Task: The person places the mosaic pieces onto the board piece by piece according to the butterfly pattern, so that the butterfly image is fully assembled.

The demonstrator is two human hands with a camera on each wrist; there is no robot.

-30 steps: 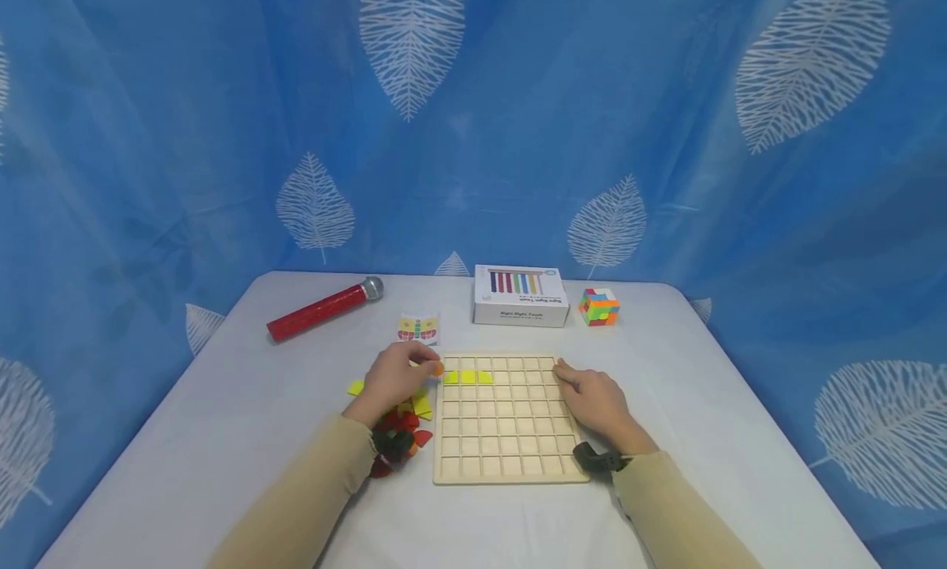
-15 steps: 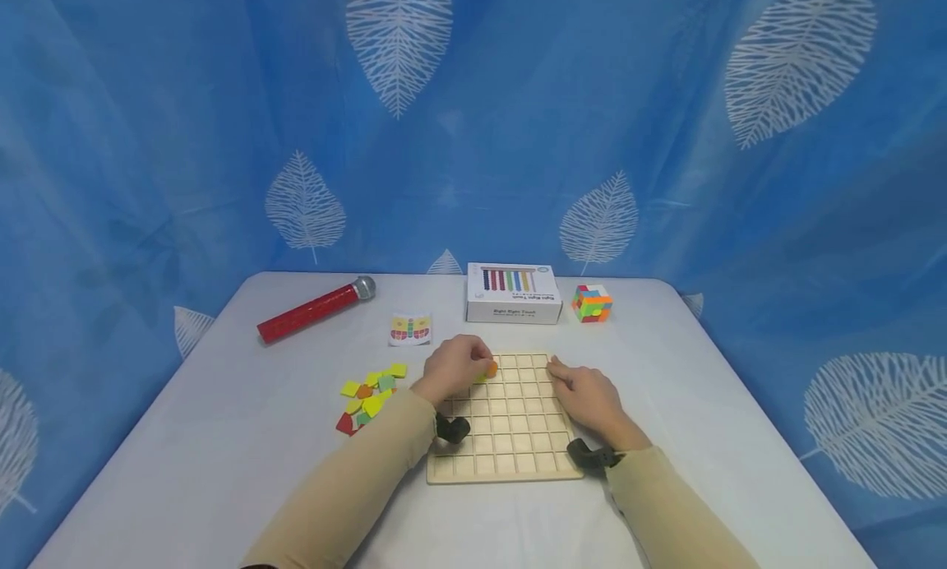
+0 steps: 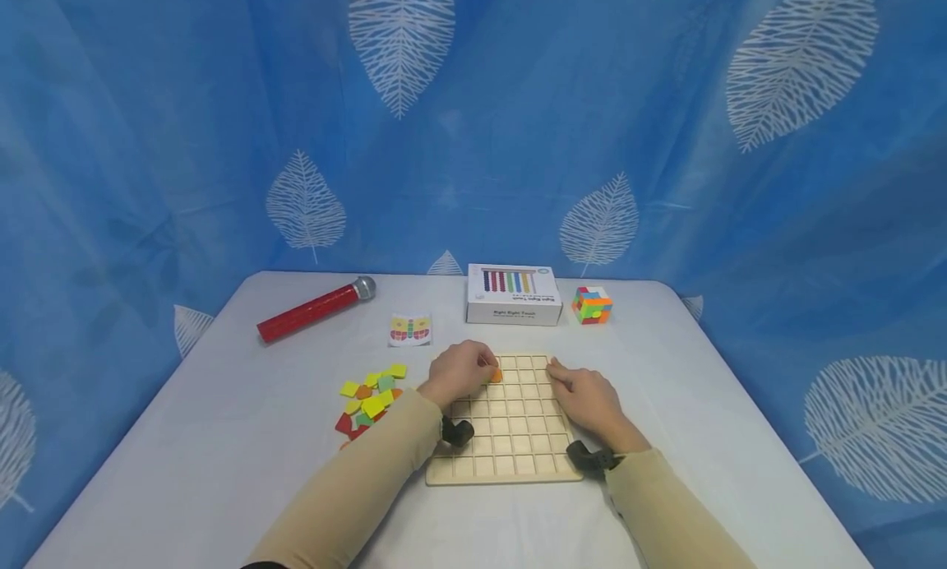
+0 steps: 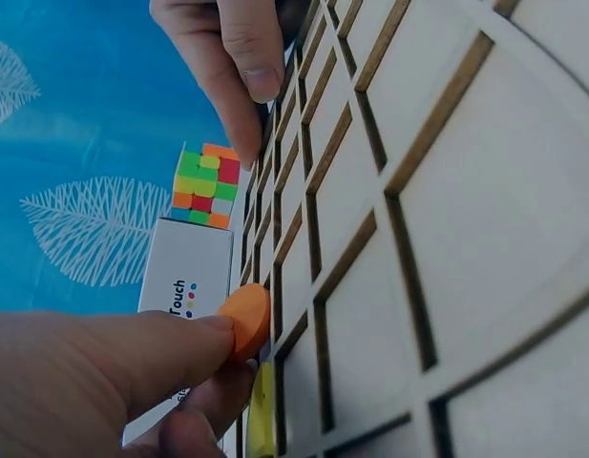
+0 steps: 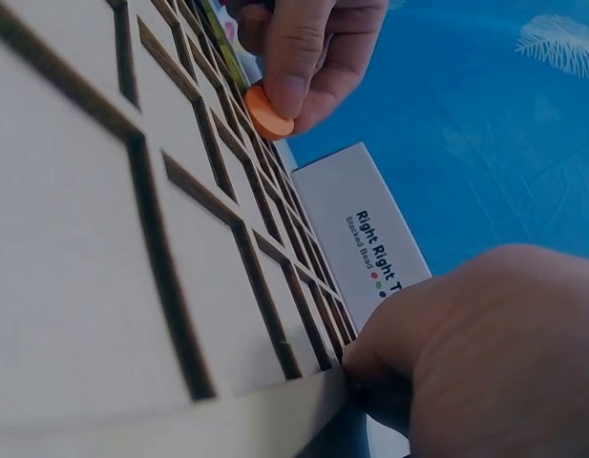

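My left hand [image 3: 460, 370] pinches an orange rounded tile [image 4: 248, 321] between thumb and fingertips. It is over the upper part of the wooden grid board [image 3: 514, 425], close above the squares. In the left wrist view a yellow tile [image 4: 263, 410] lies in the board right under those fingers; in the head view the hand hides that stretch. At the board's upper right corner, my right hand [image 3: 588, 399] holds the edge, its thumb [image 5: 380, 334] at the rim in the right wrist view.
Left of the board lies a loose pile of yellow, red, green and orange tiles [image 3: 373, 404]. Behind it is a small butterfly pattern card [image 3: 410, 330]. A red microphone [image 3: 311, 312], a white box [image 3: 513, 296] and a puzzle cube [image 3: 592, 305] lie farther back.
My left hand has carried the orange tile from the board's left edge rightward over the upper squares, then dipped slightly. The right hand has stayed at the corner.
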